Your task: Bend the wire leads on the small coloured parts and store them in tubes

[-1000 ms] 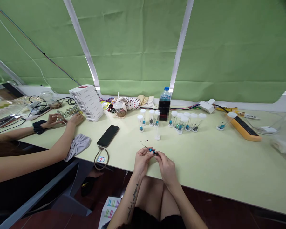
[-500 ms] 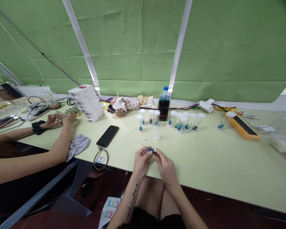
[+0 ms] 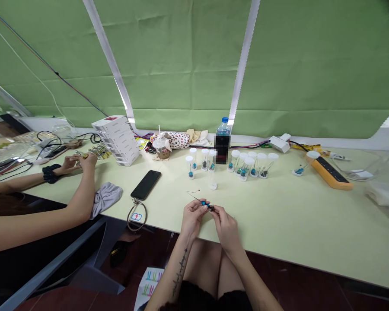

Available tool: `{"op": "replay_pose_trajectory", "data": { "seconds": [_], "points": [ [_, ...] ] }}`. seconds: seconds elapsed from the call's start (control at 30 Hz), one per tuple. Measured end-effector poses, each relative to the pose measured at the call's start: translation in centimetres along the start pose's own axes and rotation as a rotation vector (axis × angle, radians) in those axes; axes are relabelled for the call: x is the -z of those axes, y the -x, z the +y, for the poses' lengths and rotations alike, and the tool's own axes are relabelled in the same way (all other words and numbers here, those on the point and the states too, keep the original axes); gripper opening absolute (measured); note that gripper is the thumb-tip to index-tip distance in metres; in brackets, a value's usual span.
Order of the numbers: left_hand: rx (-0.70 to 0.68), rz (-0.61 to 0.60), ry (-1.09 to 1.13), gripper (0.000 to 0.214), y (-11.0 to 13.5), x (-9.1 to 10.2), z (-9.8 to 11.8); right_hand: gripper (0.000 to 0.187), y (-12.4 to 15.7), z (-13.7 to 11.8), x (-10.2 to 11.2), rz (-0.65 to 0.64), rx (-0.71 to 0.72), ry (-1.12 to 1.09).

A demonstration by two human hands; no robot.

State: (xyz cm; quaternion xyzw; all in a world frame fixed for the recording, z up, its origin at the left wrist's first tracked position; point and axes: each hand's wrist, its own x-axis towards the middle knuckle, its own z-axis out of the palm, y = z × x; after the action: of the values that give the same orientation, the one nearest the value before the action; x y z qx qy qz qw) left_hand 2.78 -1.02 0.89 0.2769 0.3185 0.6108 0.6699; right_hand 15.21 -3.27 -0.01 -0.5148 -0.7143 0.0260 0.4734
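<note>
Over the near edge of the pale yellow table [image 3: 278, 216], my left hand [image 3: 192, 218] and my right hand [image 3: 226, 226] meet in a pinch. Between their fingertips is a short strand of blue and dark beads [image 3: 207, 204] on a thin thread [image 3: 193, 195] that trails up and left, ending in a small knot or bead. Both hands are closed on the strand. Behind them stand several clear vials with white caps [image 3: 246, 163], some holding blue or dark beads, and one open vial [image 3: 213, 179].
A black phone [image 3: 146, 184] with a key ring [image 3: 137, 214] lies to my left. Another person's hands [image 3: 79, 161] work at the far left beside a stack of white boxes [image 3: 116, 139]. A water bottle [image 3: 223, 139], an orange power strip [image 3: 330, 172] and cables line the back.
My hands stay pinched on the bead strand with only slight finger shifts. The other person's hands at the left have drawn closer together near the gold items.
</note>
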Motion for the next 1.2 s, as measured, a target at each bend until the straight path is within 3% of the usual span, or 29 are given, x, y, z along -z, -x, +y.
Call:
{"op": "replay_pose_trajectory", "data": {
  "seconds": [0.33,0.8,1.2],
  "points": [
    [-0.004,0.002,-0.005,0.026,0.08,-0.06,0.01,0.026,0.34,0.35,-0.22,-0.055,-0.036,-0.002],
    [-0.015,0.006,0.021,0.027,0.22,-0.07,0.16,0.031,0.17,0.02,-0.04,-0.035,0.001,0.001],
    [-0.012,0.019,-0.002,0.029,0.27,-0.22,0.11,0.023,0.06,-0.05,0.01,-0.028,-0.009,-0.005]
  ]
}}
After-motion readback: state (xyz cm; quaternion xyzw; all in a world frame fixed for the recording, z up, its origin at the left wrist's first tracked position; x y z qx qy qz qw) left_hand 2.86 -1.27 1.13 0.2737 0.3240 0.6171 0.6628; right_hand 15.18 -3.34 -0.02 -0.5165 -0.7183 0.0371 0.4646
